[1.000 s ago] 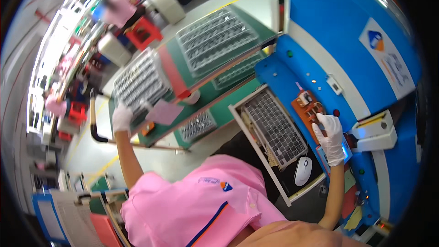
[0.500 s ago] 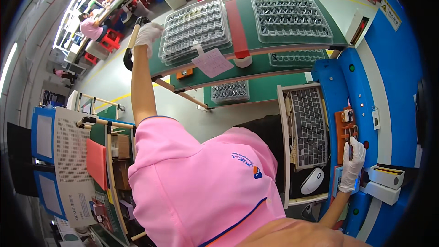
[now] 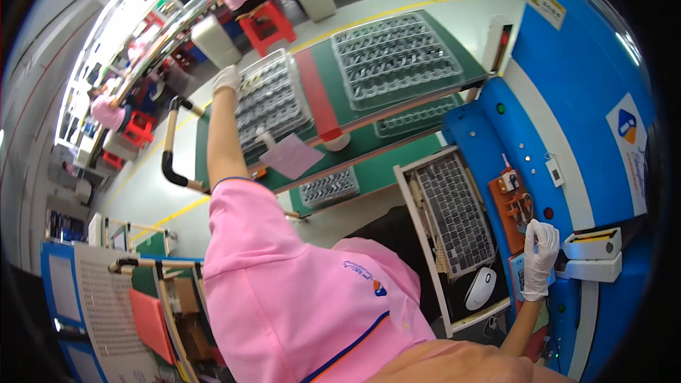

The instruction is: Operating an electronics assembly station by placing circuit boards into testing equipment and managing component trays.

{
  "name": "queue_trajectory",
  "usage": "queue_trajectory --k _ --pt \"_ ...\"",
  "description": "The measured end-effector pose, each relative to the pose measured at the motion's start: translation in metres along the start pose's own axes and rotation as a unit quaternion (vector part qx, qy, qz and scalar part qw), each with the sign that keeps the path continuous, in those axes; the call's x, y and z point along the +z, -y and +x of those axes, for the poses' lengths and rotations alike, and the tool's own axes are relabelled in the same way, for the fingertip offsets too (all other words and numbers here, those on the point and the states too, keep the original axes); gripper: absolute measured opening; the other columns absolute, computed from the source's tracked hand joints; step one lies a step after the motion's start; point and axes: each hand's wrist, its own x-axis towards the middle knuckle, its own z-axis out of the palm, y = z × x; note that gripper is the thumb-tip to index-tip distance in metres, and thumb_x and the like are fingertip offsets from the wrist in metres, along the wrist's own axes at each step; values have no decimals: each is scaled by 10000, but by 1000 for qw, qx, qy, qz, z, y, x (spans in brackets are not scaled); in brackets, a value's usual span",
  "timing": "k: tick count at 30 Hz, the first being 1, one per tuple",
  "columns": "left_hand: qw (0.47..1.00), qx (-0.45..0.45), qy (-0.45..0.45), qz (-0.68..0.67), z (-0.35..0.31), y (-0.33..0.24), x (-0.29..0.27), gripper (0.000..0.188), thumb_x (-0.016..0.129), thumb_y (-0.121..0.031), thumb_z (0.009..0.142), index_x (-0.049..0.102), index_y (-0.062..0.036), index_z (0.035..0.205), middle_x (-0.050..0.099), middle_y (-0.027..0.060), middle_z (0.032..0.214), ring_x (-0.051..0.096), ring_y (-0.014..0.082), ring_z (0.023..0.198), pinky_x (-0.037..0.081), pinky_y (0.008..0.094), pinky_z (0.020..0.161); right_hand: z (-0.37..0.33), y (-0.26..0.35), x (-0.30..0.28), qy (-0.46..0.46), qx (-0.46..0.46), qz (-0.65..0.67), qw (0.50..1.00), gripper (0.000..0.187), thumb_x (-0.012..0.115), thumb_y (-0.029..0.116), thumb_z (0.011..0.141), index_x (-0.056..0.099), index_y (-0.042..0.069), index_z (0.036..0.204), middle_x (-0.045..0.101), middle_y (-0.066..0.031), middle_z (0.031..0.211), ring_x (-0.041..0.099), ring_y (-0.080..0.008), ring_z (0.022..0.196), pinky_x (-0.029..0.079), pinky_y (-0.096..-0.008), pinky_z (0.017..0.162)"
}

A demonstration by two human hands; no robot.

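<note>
My left arm stretches far forward. My gloved left hand (image 3: pixel 227 79) is at the far left corner of a clear plastic tray (image 3: pixel 273 103) with rows of small dark parts; its fingers are small and blurred, and whether they touch the tray I cannot tell. On the other side, my gloved right hand (image 3: pixel 540 259) is closed with its fingertips pinched together, just below an orange fixture (image 3: pixel 501 206) on the blue machine (image 3: pixel 560 78). Anything in that pinch is too small to make out. A small blue-lit panel (image 3: pixel 518 276) lies beside this hand.
A second parts tray (image 3: pixel 394 57) stands on the green rack, past a red strip (image 3: pixel 318 92). Pink paper (image 3: pixel 292 157) hangs at the rack's front edge. A drawer holds a keyboard (image 3: pixel 457 213) and mouse (image 3: pixel 481 289). A white device (image 3: pixel 594 267) juts out right of my hand.
The view has turned, shifting the rack left and down. My left hand has gone from beside the tray to its far left corner. My right hand has drawn back slightly from the orange fixture.
</note>
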Motion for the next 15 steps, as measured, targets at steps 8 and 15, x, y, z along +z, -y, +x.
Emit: queue_trajectory --k 8,15 --pt "998 18 50 -39 3 12 -6 340 583 -59 844 611 -123 1177 655 240 1157 610 399 1144 486 462 942 10 29 -22 63 102 -92 988 130 618 108 950 656 -6 1002 653 -139 979 595 -286 951 465 -395 831" --pt "818 103 -16 -565 -87 -88 -114 264 629 -230 920 664 -219 1182 628 -48 933 549 66 816 452 265 738 63 23 39 126 24 -93 987 378 531 50 958 534 15 1334 531 -176 1401 562 -324 1197 437 -416 1014"
